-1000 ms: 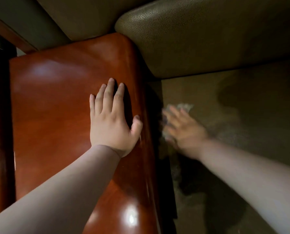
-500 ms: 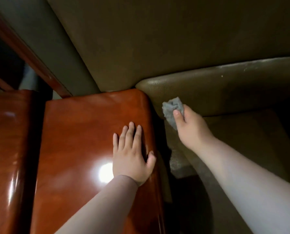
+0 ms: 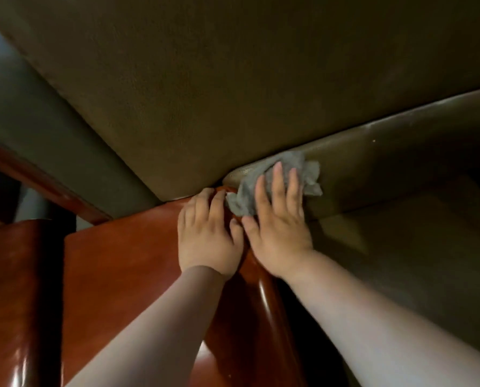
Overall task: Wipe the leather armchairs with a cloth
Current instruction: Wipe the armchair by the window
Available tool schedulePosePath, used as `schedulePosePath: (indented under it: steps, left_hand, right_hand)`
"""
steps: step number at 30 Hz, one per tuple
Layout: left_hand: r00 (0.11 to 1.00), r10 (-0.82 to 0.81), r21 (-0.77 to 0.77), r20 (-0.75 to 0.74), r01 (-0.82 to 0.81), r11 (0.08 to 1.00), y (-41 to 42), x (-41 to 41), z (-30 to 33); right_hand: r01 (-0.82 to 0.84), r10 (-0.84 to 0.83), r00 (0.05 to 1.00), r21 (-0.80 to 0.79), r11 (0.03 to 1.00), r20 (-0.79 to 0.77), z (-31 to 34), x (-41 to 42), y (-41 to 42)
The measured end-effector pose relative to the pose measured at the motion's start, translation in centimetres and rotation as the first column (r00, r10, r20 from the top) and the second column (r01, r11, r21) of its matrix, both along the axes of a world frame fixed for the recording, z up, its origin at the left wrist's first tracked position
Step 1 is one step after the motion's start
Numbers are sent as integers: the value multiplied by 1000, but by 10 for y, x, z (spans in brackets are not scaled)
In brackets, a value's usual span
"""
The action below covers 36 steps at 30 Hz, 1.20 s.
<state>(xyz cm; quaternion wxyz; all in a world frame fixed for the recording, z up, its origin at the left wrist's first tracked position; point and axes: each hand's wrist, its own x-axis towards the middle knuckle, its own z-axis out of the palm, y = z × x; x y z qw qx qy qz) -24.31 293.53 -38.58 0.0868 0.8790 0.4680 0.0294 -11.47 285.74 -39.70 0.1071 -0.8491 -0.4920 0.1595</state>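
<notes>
Right hand (image 3: 279, 219) flat, fingers straight toward 12 o'clock, pressing one crumpled grey cloth (image 3: 275, 185) onto the rolled olive leather cushion edge (image 3: 386, 163); cloth's long axis runs about 8 to 2 o'clock along that edge. Left hand (image 3: 208, 233) just beside it at 9 o'clock, thumbs nearly touching, lying on the glossy red-brown wooden armrest (image 3: 127, 263) with fingertips bent over its far end, gripping nothing. One cloth, two hands, olive backrest (image 3: 233, 79) at 12 o'clock, dim room.
</notes>
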Motion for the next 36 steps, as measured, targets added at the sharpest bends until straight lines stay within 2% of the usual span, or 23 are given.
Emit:
schedulePosePath:
  steps: [2, 4, 6, 8, 9, 11, 14, 16, 18, 20, 21, 22, 24, 27, 28, 31, 32, 34, 36]
  left_hand:
    - [1000, 10, -30, 9, -9, 999, 0, 3, 2]
    - [1000, 9, -40, 23, -8, 999, -1, 4, 4]
    - [999, 15, -25, 49, -13, 1000, -1, 0, 3]
    - [998, 21, -9, 60, -20, 1000, 0, -1, 3]
    - [998, 23, -14, 66, -22, 1000, 0, -1, 3]
    - [996, 26, -41, 82, -23, 999, -1, 0, 7]
    - [994, 39, -89, 106, -30, 996, -1, 1, 11]
    - [991, 41, -74, 128, -31, 997, -1, -1, 9]
    - [990, 40, -58, 134, -32, 998, 0, -2, 7]
    - [991, 43, -54, 128, -36, 998, 1, -3, 7]
    - [992, 41, -55, 122, -34, 998, 1, -3, 7]
    - [993, 34, -59, 111, -27, 998, 2, -2, 6]
    - [996, 20, -89, 82, -13, 996, 3, -1, 6]
    - [993, -23, -127, -114, 8, 992, 8, -2, 5]
    - [992, -13, -133, -126, -4, 991, 8, -2, 5]
    - [998, 39, -92, 54, -34, 995, 4, -1, 7]
    - [995, 31, -67, 99, -25, 997, 3, -2, 7]
    - [991, 10, -48, 137, -4, 999, 3, -3, 6]
    - [992, 12, -45, 128, -6, 999, 3, -2, 3]
  right_hand:
    - [-76, 76, 997, 7, 997, -5, -11, -7, -3]
    - [-21, 16, 997, 58, 998, 80, -12, 5, 0]
    - [222, -243, 965, 179, 958, 100, -5, 27, 10]
    - [478, -491, 871, 269, 836, -20, 1, 36, 21]
    - [530, -534, 843, 280, 801, -67, 4, 32, 26]
    - [475, -471, 879, 241, 846, -77, 7, 11, 34]
    - [186, -187, 982, 133, 973, -9, -1, -19, 29]
    - [138, -144, 989, 150, 979, 29, -6, -10, 20]
    - [340, -357, 934, 228, 912, 34, -5, 7, 19]
    - [634, -619, 770, 297, 715, -153, 5, 25, 34]
    - [718, -682, 693, 299, 628, -233, 10, 27, 45]
    - [760, -713, 648, 287, 583, -267, 14, 22, 57]
    - [768, -720, 640, 235, 596, -268, 22, -2, 78]
    - [708, -680, 701, 96, 699, -216, 20, -38, 86]
    - [679, -659, 729, 66, 731, -186, 17, -38, 83]
    - [618, -597, 785, 130, 776, -167, 8, -10, 62]
    - [637, -608, 770, 185, 748, -192, 6, 3, 55]
    - [731, -663, 682, 275, 624, -309, 0, 29, 43]
    - [790, -689, 613, 296, 537, -386, -4, 38, 39]
